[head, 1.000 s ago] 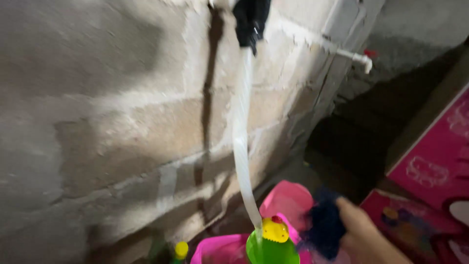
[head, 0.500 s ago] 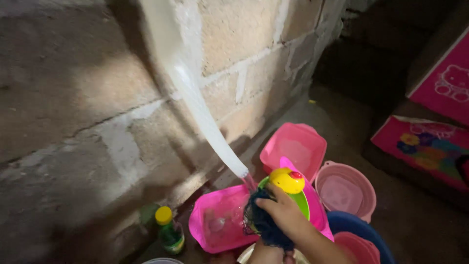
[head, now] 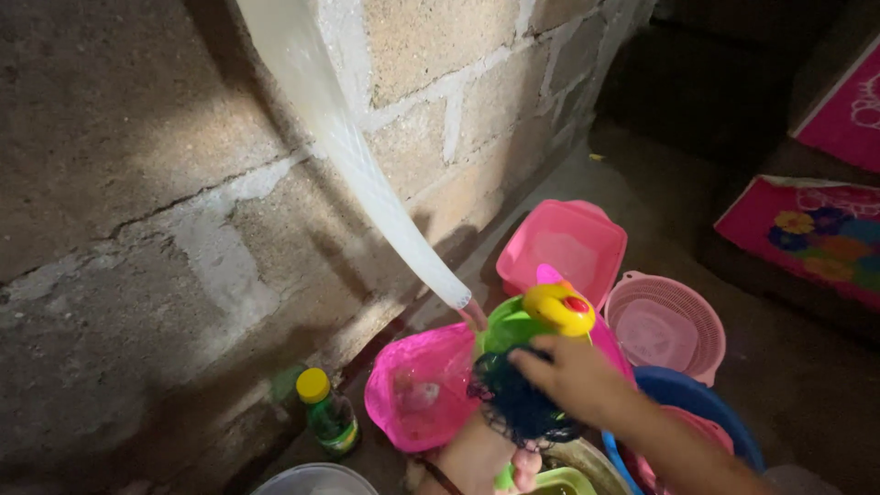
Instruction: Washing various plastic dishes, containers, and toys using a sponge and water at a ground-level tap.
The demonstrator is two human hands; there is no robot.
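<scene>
Scrubbing step: my right hand [head: 573,380] presses a dark net scourer [head: 518,403] on the green lid [head: 509,328] gripped by my left hand [head: 481,454] under the white hose [head: 367,174]; next, I judge, rinsing.

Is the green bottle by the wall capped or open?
Capped: the green bottle stands upright beside the block wall with its yellow cap on.

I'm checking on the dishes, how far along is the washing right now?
Done: cannot tell; the pink tubs and strainer on the floor show no clear sign of being washed. In hand: the right hand rubs a dark scrubber on the green piece under the hose, left hand beneath. Left: rinsing it; the soap bottle stands aside.
</scene>
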